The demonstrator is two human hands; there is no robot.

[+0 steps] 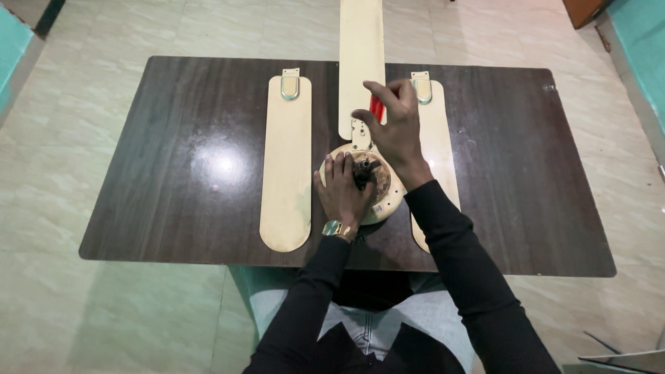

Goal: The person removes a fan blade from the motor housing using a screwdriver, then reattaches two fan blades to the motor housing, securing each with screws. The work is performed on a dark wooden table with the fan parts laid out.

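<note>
Dark wood-grain laminate forms the table (pixel 173 159) on which I work, seated at its near edge. Three cream metal fan blades follow in size: one attached blade (pixel 361 55) runs away from me past the far edge, a loose blade (pixel 285 166) lies flat to the left, and another loose blade (pixel 436 138) lies to the right, partly under my arm. These look thin, stiff and light, best lifted near the bracket end. The round fan motor hub (pixel 381 201) sits centre-near; I judge it heavy and dense, best held at its rim. My left hand (pixel 341 194) presses flat on the hub, fingers spread, clamped on nothing. My right hand (pixel 395 128) closes around a red-handled screwdriver (pixel 375 107) above the blade bracket.
</note>
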